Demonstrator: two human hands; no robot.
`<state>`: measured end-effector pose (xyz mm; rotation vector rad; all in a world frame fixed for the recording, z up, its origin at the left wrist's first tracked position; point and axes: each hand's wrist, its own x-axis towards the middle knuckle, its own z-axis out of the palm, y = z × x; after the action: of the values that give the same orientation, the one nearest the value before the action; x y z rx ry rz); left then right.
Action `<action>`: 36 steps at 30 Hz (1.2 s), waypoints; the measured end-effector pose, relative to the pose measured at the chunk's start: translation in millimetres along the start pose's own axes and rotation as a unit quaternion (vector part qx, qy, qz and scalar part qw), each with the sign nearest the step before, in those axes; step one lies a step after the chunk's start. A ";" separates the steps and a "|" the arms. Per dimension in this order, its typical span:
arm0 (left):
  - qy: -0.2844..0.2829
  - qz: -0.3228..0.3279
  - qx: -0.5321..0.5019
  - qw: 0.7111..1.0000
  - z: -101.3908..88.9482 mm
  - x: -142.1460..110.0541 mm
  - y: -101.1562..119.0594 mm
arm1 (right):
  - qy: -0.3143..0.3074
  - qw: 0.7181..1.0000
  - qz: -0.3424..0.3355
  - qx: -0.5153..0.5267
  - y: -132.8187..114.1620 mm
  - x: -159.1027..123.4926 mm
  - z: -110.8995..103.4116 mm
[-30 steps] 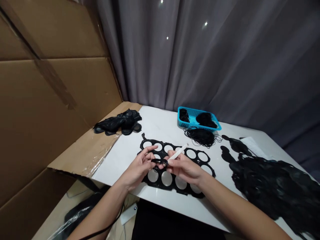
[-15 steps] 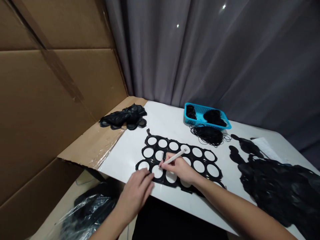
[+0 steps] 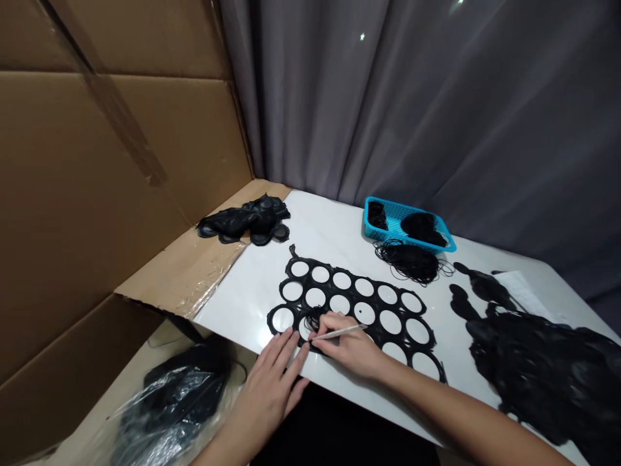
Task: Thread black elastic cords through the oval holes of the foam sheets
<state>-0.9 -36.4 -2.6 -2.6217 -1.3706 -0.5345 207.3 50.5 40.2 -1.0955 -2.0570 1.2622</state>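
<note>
White tabletop (image 3: 323,223): black holed sheet (image 3: 352,296) beneath the left hand (image 3: 270,382)'s unclenched fingertips, presumably steadied; right hand (image 3: 353,344) pinches a white stick (image 3: 339,332) low, likely for control, black strands (image 3: 314,317) just beyond its fingers.

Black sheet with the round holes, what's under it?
The white tabletop shows through holes in the black sheet. What's beneath its solid parts or the right hand is covered.

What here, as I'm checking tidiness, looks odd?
A tangle of black loops lies loose in front of the blue basket, though similar strands sit inside. A small dark speck marks one opening of the black sheet; openings beside it look plain white.
</note>
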 end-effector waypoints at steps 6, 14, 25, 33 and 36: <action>-0.006 0.008 -0.001 1.000 -0.9 -0.5 -1.9 | 0.003 1.000 -0.003 -0.012 1.9 0.9 -0.4; 0.004 0.023 0.006 1.000 2.2 -1.3 -4.0 | -0.021 0.938 -0.227 -0.263 10.9 -5.6 3.4; -0.002 0.018 -0.030 0.999 -5.4 -3.4 -5.0 | 0.177 0.970 -0.033 -0.166 14.6 83.4 -57.9; 0.028 -0.019 -0.023 0.999 -10.3 -15.0 -16.0 | -0.042 0.999 -0.004 0.020 -15.1 44.1 11.4; 0.014 -0.014 -0.020 1.000 -8.5 -16.7 -17.2 | -0.040 0.999 -0.027 -0.008 -14.4 41.1 16.8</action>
<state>-25.8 -41.7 -1.6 -2.6189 -1.4034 -0.6058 166.5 72.5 45.2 -1.0046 -2.1436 1.2840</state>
